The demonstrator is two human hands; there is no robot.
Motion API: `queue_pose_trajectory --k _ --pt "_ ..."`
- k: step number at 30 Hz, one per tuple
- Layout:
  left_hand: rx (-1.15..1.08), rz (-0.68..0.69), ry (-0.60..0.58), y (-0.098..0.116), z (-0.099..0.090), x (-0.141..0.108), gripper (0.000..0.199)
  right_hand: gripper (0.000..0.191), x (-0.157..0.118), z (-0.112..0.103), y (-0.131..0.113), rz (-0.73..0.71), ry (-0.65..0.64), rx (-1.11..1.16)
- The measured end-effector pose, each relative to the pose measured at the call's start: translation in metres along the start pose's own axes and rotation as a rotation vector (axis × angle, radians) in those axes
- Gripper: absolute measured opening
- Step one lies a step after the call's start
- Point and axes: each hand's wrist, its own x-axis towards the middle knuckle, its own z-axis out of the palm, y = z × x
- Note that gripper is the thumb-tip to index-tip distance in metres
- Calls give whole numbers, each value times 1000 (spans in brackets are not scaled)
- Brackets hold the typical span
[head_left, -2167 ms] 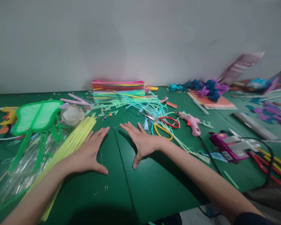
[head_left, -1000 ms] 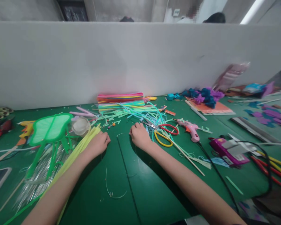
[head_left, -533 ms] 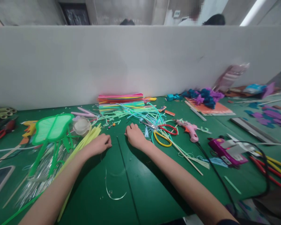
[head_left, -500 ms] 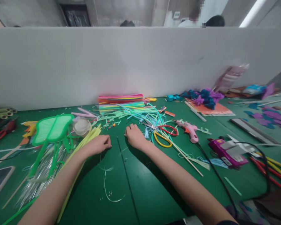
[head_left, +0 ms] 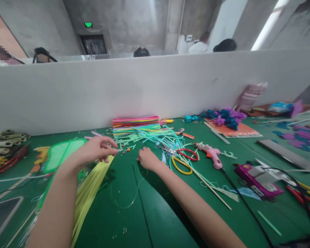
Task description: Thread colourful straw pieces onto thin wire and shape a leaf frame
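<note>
My left hand (head_left: 99, 150) hovers above the yellow strips (head_left: 93, 186), its fingers apart and holding nothing I can see. Near the middle of the green table (head_left: 124, 220), my right hand (head_left: 146, 158) rests with its fingers pressed together. A thin clear thread (head_left: 135, 196) curves over the table from beside the right hand's fingers; whether they pinch it is too small to tell. Small beads (head_left: 128, 149) lie between the hands. Right of my right hand are scissors (head_left: 182, 158) with red and yellow handles, on a tangle of pale green and blue strips (head_left: 157, 137).
A pink glue gun (head_left: 213, 155) and a purple power strip (head_left: 258, 181) with black cables lie to the right. At left are a green mesh piece (head_left: 64, 151), bamboo tubes (head_left: 6, 143) and a tablet-like object (head_left: 3, 217). A pale partition (head_left: 144, 86) stands behind the table.
My left hand has lifted off the table and opened, moving slightly left. The right hand has stayed nearly in place. The thread's curve has shifted, and the camera view has tilted up.
</note>
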Motion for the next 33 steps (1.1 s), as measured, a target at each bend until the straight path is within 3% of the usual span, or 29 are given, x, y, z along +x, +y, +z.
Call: queue_pose_trajectory --k 3,7,10,11,13,15,22,25,29,31,33 --pt "-20 28 85 4 3 -2 38 27 -1 -9 8 -47 -44 159" --pt "5 46 256 15 6 -12 39 15 -13 -47 10 -138 -90 452" --pt "-22 74 329 24 9 -22 37 22 -31 -79 0 -203 -57 678" --pt "-38 100 347 27 10 -25 37 24 -39 -88 -6 -231 -49 913" --pt "-90 180 384 33 14 -30 36 29 -53 -101 -18 -279 -54 1223" --pt "-185 271 419 39 19 -34 34 27 -67 -108 -30 -317 20 1336" --pt "-413 400 505 52 31 -38 26 16 -91 -109 -57 -397 372 1045" --pt "-425 414 493 53 35 -37 24 8 -93 -106 -58 -455 618 760" --pt "-430 429 463 56 41 -36 20 13 -91 -105 -53 -550 940 403" --pt "-426 429 441 58 43 -37 19 13 -89 -105 -50 -559 1007 317" --pt "-433 430 409 58 44 -37 17 13 -86 -106 -48 -582 992 285"
